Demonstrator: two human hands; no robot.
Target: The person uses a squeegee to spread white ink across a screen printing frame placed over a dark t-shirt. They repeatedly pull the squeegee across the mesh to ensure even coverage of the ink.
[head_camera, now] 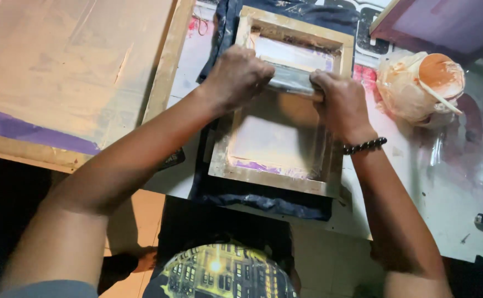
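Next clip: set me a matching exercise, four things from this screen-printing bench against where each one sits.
Things:
1. squeegee
2. dark fabric
3. ink tub
4. large frame

Places:
A. far right of the table, wrapped in plastic
B. spread under the small wooden frame
C. left of the small frame
D. gripped by the left hand and right hand, inside the small frame

Pairs: 1-D, 2-B, 3-A, 4-C

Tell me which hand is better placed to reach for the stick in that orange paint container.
Probably the right hand. It grips the squeegee on the side nearer the paint container and its stick. The left hand would have to cross the wooden screen frame.
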